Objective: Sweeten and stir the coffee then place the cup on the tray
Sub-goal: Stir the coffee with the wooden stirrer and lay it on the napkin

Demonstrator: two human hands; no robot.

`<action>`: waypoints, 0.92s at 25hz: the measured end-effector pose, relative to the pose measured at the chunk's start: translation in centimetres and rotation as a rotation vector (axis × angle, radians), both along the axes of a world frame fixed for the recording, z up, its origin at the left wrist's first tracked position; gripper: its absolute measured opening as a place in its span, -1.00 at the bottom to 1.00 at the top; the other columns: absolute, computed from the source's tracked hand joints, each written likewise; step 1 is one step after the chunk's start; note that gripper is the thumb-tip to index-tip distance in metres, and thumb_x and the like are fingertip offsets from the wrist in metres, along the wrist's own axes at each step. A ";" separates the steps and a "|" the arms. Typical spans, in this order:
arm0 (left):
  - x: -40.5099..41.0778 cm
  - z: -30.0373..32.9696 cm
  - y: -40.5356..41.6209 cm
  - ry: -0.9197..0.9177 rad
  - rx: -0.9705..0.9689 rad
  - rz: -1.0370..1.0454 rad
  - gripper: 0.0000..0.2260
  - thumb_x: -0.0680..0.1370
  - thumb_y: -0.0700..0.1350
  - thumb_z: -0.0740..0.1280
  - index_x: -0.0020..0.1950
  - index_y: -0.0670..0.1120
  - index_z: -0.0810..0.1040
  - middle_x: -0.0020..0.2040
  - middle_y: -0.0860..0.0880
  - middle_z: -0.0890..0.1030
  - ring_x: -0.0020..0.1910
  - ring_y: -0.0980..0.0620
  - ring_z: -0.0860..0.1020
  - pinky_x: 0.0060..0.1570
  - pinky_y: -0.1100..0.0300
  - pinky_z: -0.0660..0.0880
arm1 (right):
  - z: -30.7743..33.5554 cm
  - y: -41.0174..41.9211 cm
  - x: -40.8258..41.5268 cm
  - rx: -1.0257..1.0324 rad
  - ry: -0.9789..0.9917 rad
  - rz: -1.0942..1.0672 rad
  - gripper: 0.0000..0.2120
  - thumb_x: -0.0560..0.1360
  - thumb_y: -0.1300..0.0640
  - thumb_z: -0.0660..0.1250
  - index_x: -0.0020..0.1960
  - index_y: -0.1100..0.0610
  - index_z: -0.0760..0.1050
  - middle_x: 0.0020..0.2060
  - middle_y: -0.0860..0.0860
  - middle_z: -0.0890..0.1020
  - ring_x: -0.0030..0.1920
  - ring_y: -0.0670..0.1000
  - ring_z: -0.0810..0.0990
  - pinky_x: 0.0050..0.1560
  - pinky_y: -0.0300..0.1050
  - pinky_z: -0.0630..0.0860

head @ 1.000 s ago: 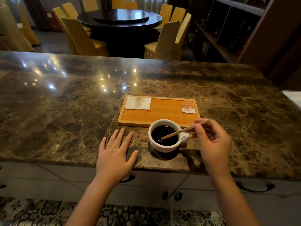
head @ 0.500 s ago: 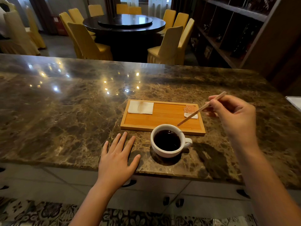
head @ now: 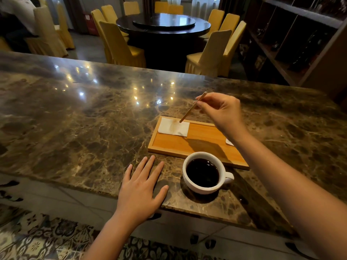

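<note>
A polished brown marble counter is seen, on which a wooden tray, a white cup of coffee just beside it, and a flattened left hand are supported.

White cup, black coffee; orange-brown tray; brown veined marble counter.

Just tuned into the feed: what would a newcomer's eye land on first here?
The white cup of dark coffee, standing on the marble counter just in front of the wooden tray. Then the right hand holding a stir stick with its tip at the napkin, while the left hand lies flat.
</note>
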State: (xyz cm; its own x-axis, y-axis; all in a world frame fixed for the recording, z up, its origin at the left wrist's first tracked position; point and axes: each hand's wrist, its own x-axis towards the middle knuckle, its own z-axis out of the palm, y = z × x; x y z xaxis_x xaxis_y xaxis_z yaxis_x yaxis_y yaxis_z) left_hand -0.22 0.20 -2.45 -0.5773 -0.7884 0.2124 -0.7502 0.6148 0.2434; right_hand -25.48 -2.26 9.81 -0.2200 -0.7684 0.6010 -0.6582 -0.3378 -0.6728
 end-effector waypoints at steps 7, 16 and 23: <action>0.0 0.1 0.1 -0.005 0.018 0.011 -0.45 0.50 0.26 0.00 0.46 0.13 0.14 0.50 0.00 0.16 0.48 0.04 0.04 0.41 -0.10 -0.02 | -3.9 -2.9 1.1 -0.183 0.543 0.194 -0.90 0.44 0.32 0.37 -0.06 0.30 0.61 -0.21 0.21 0.70 -0.23 0.15 0.69 -0.26 0.01 0.65; 0.0 0.4 0.3 -0.018 0.012 0.019 -0.46 0.51 0.25 0.02 0.46 0.12 0.15 0.50 0.00 0.17 0.48 0.02 0.05 0.40 -0.09 -0.02 | -5.8 -3.5 1.1 -0.279 1.023 0.565 -0.84 0.47 0.30 0.31 0.00 0.33 0.58 -0.20 0.24 0.69 -0.26 0.17 0.67 -0.50 -0.04 0.58; -0.1 0.6 0.3 -0.023 0.013 0.023 -0.46 0.50 0.24 0.02 0.46 0.10 0.17 0.49 -0.02 0.18 0.48 0.02 0.05 0.40 -0.09 -0.02 | -6.1 -3.5 1.4 -0.250 1.050 0.603 -0.78 0.51 0.11 0.33 -0.04 0.29 0.60 -0.23 0.18 0.70 -0.30 0.11 0.66 -0.55 -0.08 0.54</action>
State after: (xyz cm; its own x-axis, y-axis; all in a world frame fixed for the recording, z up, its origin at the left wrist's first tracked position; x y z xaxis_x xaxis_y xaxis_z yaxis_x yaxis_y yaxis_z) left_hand -0.33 0.54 -1.85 -0.5635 -0.8042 0.1889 -0.7697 0.5942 0.2336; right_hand -24.10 -5.76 3.71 0.8068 -0.4187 0.4170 -0.5347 -0.8176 0.2136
